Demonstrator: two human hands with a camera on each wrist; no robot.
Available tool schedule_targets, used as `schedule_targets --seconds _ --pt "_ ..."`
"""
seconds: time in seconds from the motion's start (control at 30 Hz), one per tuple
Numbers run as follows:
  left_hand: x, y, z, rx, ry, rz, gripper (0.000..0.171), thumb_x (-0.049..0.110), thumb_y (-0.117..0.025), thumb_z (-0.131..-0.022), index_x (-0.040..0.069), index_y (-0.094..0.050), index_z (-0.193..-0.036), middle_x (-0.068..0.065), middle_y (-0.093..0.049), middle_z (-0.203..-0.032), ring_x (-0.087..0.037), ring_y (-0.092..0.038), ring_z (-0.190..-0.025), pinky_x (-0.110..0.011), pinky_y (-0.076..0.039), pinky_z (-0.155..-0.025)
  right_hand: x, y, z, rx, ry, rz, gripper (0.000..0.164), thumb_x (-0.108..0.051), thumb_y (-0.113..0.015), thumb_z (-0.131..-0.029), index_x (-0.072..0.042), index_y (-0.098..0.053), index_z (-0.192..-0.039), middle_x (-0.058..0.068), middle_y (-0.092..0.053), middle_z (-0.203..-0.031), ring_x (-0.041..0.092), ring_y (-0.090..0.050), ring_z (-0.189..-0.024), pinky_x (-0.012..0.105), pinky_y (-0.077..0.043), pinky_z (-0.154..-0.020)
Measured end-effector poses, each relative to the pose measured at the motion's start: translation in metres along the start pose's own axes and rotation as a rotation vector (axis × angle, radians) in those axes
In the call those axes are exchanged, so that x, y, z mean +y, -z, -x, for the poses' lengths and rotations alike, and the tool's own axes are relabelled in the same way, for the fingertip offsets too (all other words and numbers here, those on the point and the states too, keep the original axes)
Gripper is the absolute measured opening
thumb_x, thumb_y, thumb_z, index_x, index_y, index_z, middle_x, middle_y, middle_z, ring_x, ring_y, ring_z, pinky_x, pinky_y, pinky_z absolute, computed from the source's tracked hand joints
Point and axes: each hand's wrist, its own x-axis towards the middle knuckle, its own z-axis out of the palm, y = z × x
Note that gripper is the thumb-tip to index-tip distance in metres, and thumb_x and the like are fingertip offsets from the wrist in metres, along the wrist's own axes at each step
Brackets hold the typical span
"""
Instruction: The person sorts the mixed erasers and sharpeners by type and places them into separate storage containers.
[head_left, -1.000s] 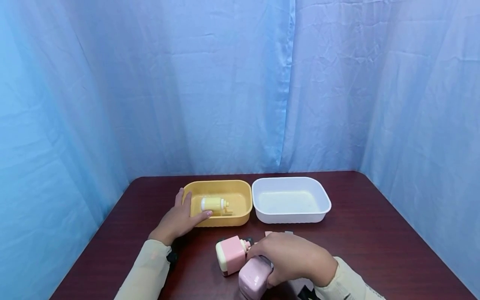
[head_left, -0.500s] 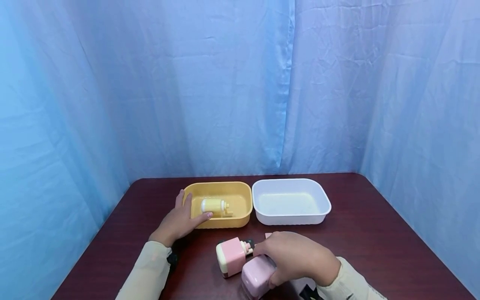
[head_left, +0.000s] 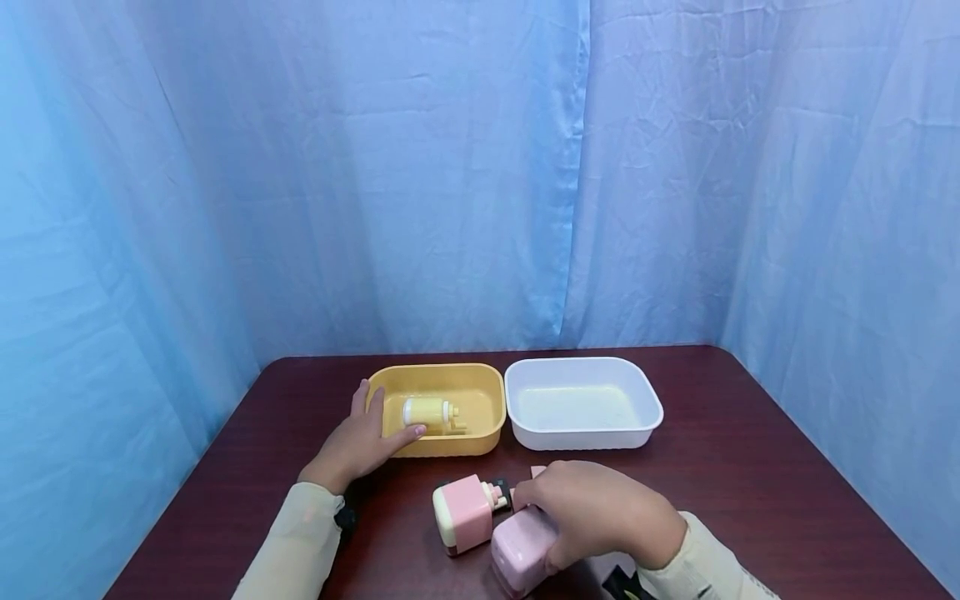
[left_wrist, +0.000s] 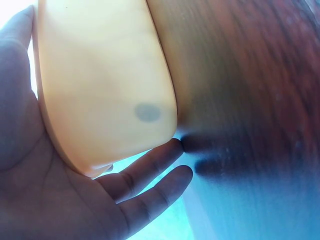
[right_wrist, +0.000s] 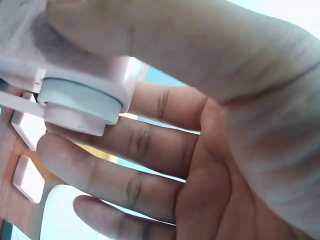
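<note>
Nearest, the right hand (head_left: pixel 607 512) holds the lilac bottle (head_left: pixel 519 547). Just beside, the pink bottle (head_left: pixel 467 508) lies on the table (head_left: pixel 750 483); these 2 seem left to place. Farther, the left hand (head_left: pixel 351 443), fingers spread wide, touches the yellow tray (head_left: pixel 480 444), where 1 yellow bottle (head_left: pixel 426 412) already lies. Next to this tray stands the white tray (head_left: pixel 585 439).

Looks like a curtained-off workspace. Has blue drapes (head_left: pixel 420 183) on three sides of a dark wood-grained table (head_left: pixel 757 475).
</note>
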Motion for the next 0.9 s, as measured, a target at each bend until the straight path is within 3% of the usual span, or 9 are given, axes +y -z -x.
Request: schedule_targets --seconds 0.23,0.9 --pt "0.0 0.001 0.001 0.003 -0.006 0.001 0.124 0.088 -0.055 -0.082 0.004 -0.016 -0.165 -0.018 0.003 -0.173 -0.041 -0.062 -0.123 -0.057 -0.053 -0.1 0.002 0.002 0.002 0.014 0.004 0.008 0.037 -0.025 -0.09 -0.057 -0.033 -0.059 -0.077 -0.02 -0.048 -0.071 0.0 -0.045 -0.065 0.021 -0.041 -0.061" --pt "0.0 0.001 0.001 -0.005 -0.007 0.001 0.124 0.087 -0.054 -0.083 0.003 -0.015 -0.165 -0.018 0.003 -0.173 -0.042 -0.06 -0.127 -0.059 -0.051 -0.102 0.007 0.014 0.009 0.002 -0.081 -0.106 0.035 -0.041 -0.092 -0.066 -0.032 -0.065 -0.087 -0.023 -0.055 -0.074 -0.002 -0.05 -0.065 0.022 -0.044 -0.061"
